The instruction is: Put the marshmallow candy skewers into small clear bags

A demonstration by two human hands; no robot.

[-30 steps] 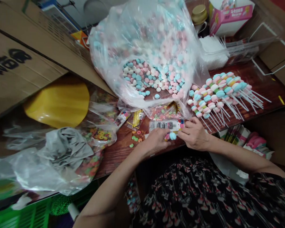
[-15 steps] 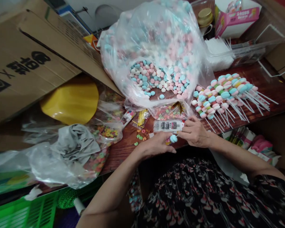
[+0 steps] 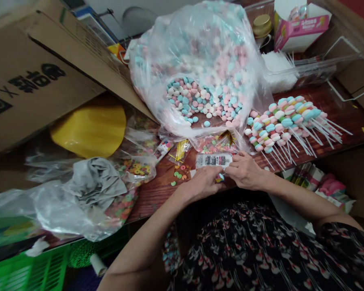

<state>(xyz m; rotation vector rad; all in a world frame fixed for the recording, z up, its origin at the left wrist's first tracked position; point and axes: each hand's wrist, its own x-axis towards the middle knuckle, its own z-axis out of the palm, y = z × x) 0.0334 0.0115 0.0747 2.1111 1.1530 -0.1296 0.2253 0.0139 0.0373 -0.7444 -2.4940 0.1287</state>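
My left hand is closed around a marshmallow lollipop, of which only a bit of blue and yellow shows past the fingers. Close against it, my right hand pinches at the lollipop's end; what its fingertips hold is hidden. A clear packet with a printed label lies just beyond both hands. Several coloured ring candies are scattered to the left of my left hand. To the right, finished marshmallow lollipops lie piled with their white sticks pointing toward me.
A large open plastic bag of pink, blue and white marshmallows fills the back. Cardboard box, yellow bowl and grey cloth stand left. White sticks and a pink carton are back right. Below left is a green basket.
My hands have drawn together, and the left fingers have turned over the lollipop. Its blue marshmallow, plainly visible before, is now mostly covered.
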